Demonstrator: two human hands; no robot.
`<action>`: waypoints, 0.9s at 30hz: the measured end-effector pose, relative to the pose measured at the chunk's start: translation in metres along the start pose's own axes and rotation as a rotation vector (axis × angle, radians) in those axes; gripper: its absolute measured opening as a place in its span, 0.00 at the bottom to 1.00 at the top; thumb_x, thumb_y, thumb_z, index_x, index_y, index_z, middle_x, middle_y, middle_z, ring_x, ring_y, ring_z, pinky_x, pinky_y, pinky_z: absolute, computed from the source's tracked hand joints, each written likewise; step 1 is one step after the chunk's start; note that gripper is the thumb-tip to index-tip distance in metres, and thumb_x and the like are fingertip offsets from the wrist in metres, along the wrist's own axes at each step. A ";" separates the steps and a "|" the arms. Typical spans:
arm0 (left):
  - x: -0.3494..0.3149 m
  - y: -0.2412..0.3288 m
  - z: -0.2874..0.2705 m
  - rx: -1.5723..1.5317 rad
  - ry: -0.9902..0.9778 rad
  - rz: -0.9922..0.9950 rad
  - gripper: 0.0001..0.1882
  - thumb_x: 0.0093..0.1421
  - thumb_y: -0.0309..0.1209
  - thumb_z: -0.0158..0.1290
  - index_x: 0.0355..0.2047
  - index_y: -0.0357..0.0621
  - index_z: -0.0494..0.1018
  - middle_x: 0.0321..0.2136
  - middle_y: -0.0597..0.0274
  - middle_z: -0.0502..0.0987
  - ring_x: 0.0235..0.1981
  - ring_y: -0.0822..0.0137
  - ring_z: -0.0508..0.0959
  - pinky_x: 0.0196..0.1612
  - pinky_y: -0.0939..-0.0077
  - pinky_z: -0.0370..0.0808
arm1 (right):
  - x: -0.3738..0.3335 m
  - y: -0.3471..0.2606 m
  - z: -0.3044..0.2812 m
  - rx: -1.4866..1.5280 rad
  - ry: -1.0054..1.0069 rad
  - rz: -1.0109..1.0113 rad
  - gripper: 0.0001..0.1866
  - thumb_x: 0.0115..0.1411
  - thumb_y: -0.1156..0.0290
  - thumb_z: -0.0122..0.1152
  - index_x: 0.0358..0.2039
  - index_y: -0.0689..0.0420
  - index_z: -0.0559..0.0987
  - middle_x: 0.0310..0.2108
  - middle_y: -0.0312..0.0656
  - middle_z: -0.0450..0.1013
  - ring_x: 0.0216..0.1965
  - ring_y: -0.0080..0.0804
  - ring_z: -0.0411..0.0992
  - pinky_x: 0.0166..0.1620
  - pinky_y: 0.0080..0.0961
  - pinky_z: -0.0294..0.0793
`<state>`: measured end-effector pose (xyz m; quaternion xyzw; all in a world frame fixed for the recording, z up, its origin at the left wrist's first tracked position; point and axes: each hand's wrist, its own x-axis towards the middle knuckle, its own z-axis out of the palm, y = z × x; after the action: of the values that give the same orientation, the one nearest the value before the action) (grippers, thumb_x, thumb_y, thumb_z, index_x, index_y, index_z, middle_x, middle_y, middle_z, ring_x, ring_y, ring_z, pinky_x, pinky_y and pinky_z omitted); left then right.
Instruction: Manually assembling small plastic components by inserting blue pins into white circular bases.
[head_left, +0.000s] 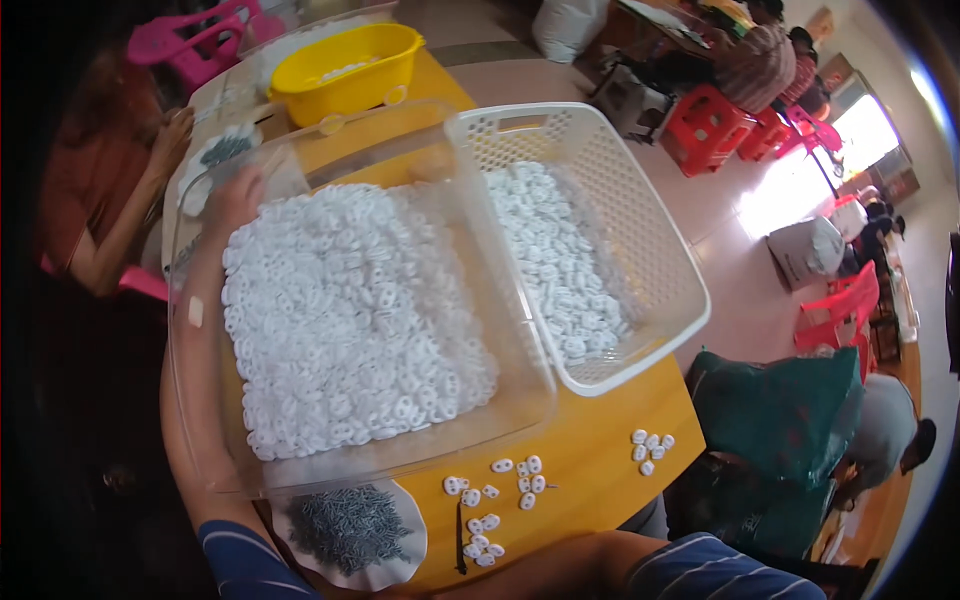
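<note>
A large clear plastic bin (520,405) holds a heap of small white oval pieces with two holes (350,310). My left forearm runs along the bin's left side, overlapped by its clear wall. My left hand (238,198) is at the bin's far left corner, blurred, its fingers not clearly seen. My right forearm crosses the lower edge, its hand out of view. Between my arms sits a white dish (412,560) of small grey-blue screw-like pieces (350,525). Loose white pieces (530,480) lie on the near table, beside a thin dark stick (460,538).
A white perforated basket (655,270), partly filled with similar white pieces, adjoins the bin. A yellow tub (350,80) stands behind on the yellow table (590,440). A person's arm (135,215) reaches in from the left. Dark green sacks (775,410) stand at the right.
</note>
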<state>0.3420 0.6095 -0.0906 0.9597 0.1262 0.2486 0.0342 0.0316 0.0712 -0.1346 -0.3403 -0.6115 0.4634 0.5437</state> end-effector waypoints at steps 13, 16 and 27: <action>-0.136 0.089 -0.132 -0.283 0.269 -0.381 0.19 0.64 0.25 0.53 0.56 0.41 0.71 0.24 0.60 0.76 0.23 0.69 0.76 0.28 0.70 0.75 | 0.026 -0.055 -0.034 -0.988 -0.360 -0.119 0.17 0.63 0.65 0.50 0.52 0.52 0.74 0.18 0.37 0.73 0.20 0.33 0.74 0.22 0.34 0.68; -0.231 0.127 -0.202 -0.743 0.403 -0.671 0.23 0.66 0.26 0.51 0.61 0.37 0.66 0.29 0.66 0.77 0.22 0.78 0.74 0.25 0.84 0.72 | 0.027 -0.054 -0.031 -0.720 -0.322 -0.115 0.17 0.63 0.63 0.52 0.51 0.51 0.75 0.21 0.41 0.75 0.21 0.39 0.75 0.25 0.38 0.71; -0.511 0.401 -0.331 -1.503 0.577 -1.101 0.13 0.62 0.24 0.51 0.47 0.41 0.67 0.32 0.57 0.75 0.31 0.67 0.76 0.33 0.74 0.75 | 0.027 -0.076 -0.024 -0.446 -0.081 -0.050 0.09 0.68 0.66 0.54 0.41 0.56 0.78 0.31 0.48 0.78 0.33 0.47 0.79 0.36 0.38 0.77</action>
<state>-0.1603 0.0910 0.0107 0.3966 0.3692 0.4389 0.7168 0.0566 0.0753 -0.0544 -0.4179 -0.7284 0.3162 0.4414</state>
